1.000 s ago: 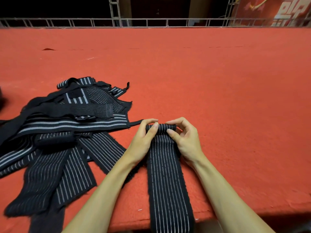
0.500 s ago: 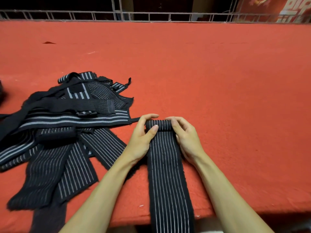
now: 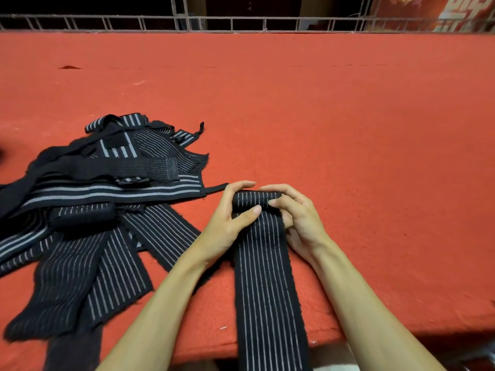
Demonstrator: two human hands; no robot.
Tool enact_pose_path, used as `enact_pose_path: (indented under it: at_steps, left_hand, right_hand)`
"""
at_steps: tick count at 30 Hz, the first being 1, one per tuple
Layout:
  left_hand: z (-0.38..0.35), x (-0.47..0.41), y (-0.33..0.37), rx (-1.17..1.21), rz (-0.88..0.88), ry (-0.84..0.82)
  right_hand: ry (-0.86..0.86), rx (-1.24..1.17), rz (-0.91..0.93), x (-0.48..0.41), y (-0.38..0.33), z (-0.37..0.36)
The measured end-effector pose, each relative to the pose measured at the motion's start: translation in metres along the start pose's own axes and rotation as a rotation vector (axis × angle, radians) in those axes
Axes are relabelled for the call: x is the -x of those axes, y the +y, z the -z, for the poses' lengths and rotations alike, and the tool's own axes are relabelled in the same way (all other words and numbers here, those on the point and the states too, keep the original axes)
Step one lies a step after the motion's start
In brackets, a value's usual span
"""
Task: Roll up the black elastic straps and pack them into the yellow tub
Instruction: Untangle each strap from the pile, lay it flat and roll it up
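Head view: the black strap lies on the red tabletop, its long axis running straight away from the person. The left hand and right hand each pinch one side of its rolled end at the far end. Judged direction of rolling: toward the person.

- Warm, even light falls on the red tabletop; shadows are soft and faint.
- Beyond the far railing, the background sinks into darkness.
- Wide-angle lens bows the frame's edges; the centre is crisp, corners softer.
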State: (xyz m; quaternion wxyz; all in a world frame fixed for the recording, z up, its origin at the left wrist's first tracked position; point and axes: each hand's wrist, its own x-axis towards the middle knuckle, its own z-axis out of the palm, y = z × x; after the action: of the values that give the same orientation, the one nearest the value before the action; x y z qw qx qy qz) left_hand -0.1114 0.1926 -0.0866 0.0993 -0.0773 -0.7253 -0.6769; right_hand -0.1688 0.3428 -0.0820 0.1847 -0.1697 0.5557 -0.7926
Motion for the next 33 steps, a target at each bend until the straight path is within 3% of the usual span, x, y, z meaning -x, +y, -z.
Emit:
enact_pose_path:
  at_steps: [7,17,21,26,33]
  left_hand:
    - [-0.003,-0.003,-0.004,-0.016,0.1,0.071]
    - [0.001,0.0,-0.006,0.086,0.003,0.119]
    - [0.003,-0.001,-0.007,0.069,-0.02,0.147]
    - [0.005,-0.002,-0.007,0.031,-0.01,0.123]
    - [0.002,-0.004,-0.009,0.055,0.096,0.064]
  right_hand:
    - [-0.007,0.053,0.146,0.001,0.005,0.001]
    - [-0.135,-0.033,0.023,-0.003,0.007,-0.002]
    - [0.002,0.041,-0.019,-0.008,0.012,-0.007]
    - [0.086,0.172,0.071,-0.008,0.015,-0.006]
    - [-0.012,0.026,0.027,-0.004,0.009,-0.001]
